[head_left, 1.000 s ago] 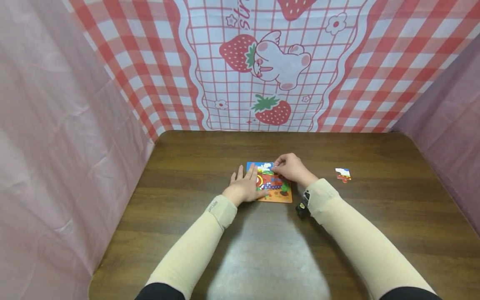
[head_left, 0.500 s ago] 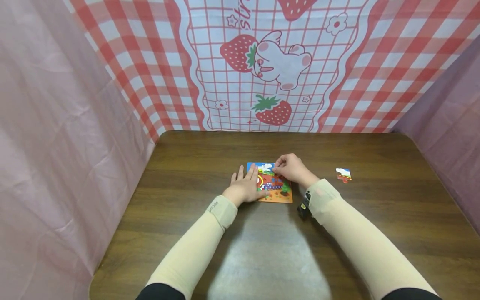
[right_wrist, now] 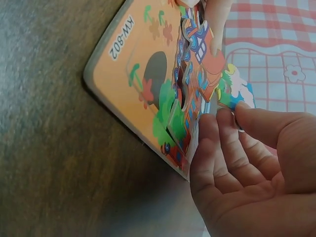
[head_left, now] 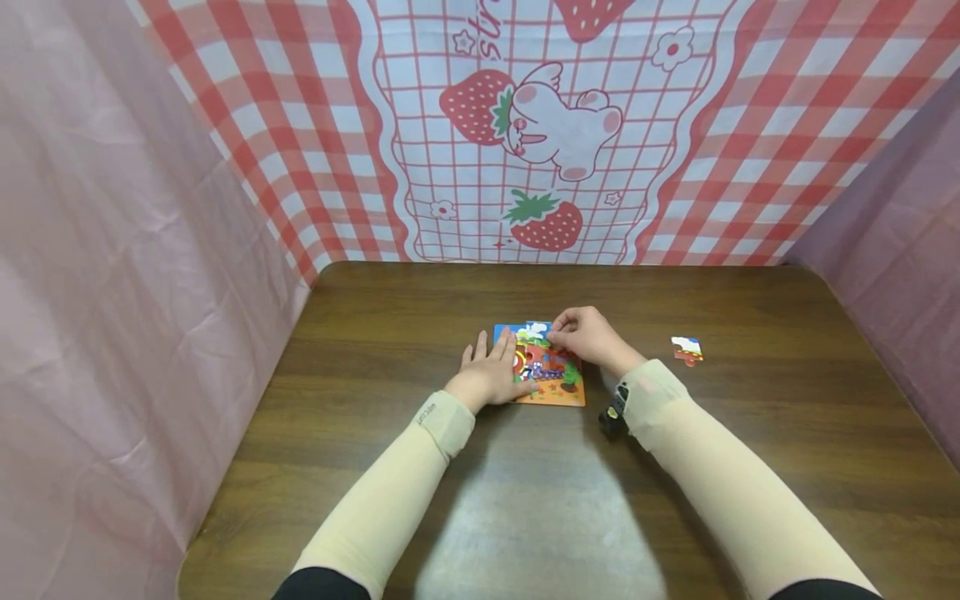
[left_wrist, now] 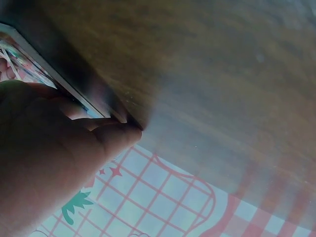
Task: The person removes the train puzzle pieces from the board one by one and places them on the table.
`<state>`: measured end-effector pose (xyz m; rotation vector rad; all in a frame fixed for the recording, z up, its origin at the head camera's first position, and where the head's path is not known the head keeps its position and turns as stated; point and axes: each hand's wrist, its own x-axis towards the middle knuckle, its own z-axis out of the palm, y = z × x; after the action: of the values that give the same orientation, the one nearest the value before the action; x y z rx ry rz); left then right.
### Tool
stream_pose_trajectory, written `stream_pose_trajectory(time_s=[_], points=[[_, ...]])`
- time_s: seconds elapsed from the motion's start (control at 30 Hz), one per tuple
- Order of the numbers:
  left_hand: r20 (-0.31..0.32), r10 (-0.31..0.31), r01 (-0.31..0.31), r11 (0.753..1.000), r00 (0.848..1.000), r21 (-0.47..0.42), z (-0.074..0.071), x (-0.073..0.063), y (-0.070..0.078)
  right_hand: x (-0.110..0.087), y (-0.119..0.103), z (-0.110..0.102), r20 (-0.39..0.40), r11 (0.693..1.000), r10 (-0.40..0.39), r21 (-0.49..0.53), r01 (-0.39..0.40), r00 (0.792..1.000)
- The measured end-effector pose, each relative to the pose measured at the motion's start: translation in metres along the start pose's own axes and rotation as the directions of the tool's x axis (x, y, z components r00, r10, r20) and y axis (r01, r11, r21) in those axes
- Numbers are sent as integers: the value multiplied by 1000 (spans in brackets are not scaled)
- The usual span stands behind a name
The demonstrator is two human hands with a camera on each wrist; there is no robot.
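A small picture puzzle board (head_left: 557, 397) with an orange lower border and blue top lies on the table. My left hand (head_left: 487, 379) rests over its left side with fingers spread. At the upper right, my right hand (head_left: 588, 337) pinches a jigsaw piece (right_wrist: 237, 85) in white, blue and green between thumb and fingers. That piece pokes slightly past the board's top edge. Several red and purple pieces (right_wrist: 200, 47) beside it sit tilted and partly raised from the board. The left wrist view shows the left hand (left_wrist: 54, 148) at the board's edge, its inner fingers mostly hidden.
One loose jigsaw piece (head_left: 686, 350) lies on the wooden table (head_left: 750, 433), right of the board. A checked strawberry cloth (head_left: 540, 150) hangs behind the table, and pink curtains (head_left: 150, 275) flank it. A black device (head_left: 612, 421) sits under the right wrist.
My right hand has shifted slightly right with the pinched piece, which now sticks out past the top edge. A small gap has appeared among the red pieces. My left hand stays put.
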<state>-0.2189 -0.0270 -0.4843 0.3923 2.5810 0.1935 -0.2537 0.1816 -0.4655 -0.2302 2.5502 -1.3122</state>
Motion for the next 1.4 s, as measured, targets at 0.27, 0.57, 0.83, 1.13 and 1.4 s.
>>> stream_pose_trajectory(time_s=[0.27,0.57,0.83,1.13,1.4], points=[[-49,13,-11,1000,999,22,-7,-16,4,1,2,-1,-8,998,-6,68,6,1000],[-43,10,-10,1000,999,1,-2,-6,1,0,1,0,39,996,29,81,-32,999],[-38,7,-7,1000,999,9,-3,-9,2,0,0,1,53,999,1,40,-3,999],[-44,17,-16,1000,999,21,-5,-12,3,-3,0,-7,11,999,-10,49,10,1000],[-35,9,-8,1000,999,19,-4,-10,3,-14,8,-26,-49,997,-11,82,15,999]])
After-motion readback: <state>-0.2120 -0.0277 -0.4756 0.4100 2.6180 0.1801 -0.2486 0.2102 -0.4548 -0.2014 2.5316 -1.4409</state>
